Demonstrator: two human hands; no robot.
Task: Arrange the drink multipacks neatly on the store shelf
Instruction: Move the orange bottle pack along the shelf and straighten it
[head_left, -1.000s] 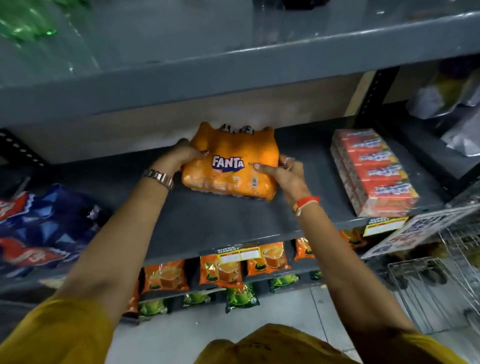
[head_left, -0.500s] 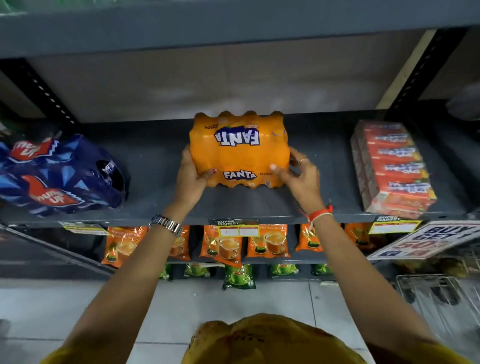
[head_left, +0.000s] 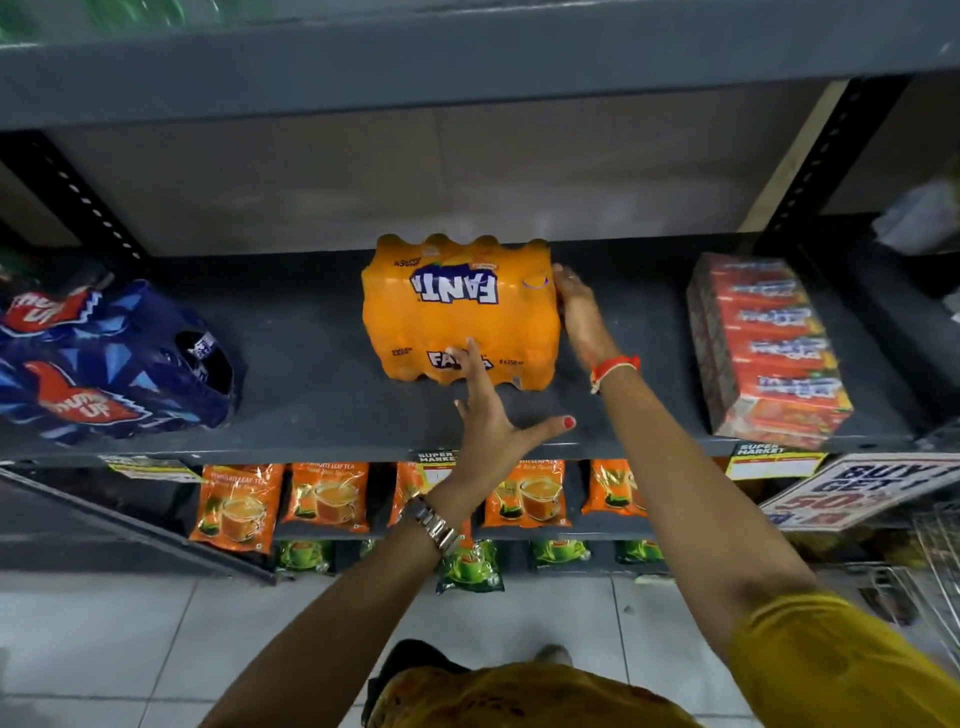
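An orange Fanta multipack (head_left: 457, 312) stands on the grey shelf (head_left: 322, 410), near the middle and towards the back. My left hand (head_left: 488, 410) is in front of it with fingers spread, one fingertip touching its front face. Against the pack's right side my right hand (head_left: 576, 312) lies flat, with a red band at the wrist. A blue Thums Up multipack (head_left: 114, 364) lies tilted at the shelf's left end. At the right end stands a red shrink-wrapped pack of drink cartons (head_left: 763, 348).
Another grey shelf (head_left: 467, 67) runs overhead. Below hang orange tea pouches (head_left: 332, 493) and green pouches (head_left: 470, 566). A promo sign (head_left: 857, 488) and a wire basket (head_left: 935, 561) sit at the lower right. Pale floor tiles lie underfoot.
The Fanta pack has gone further back on the shelf. My left hand let go of its left side and moved to the front, fingers spread. My right hand slid along its right side.
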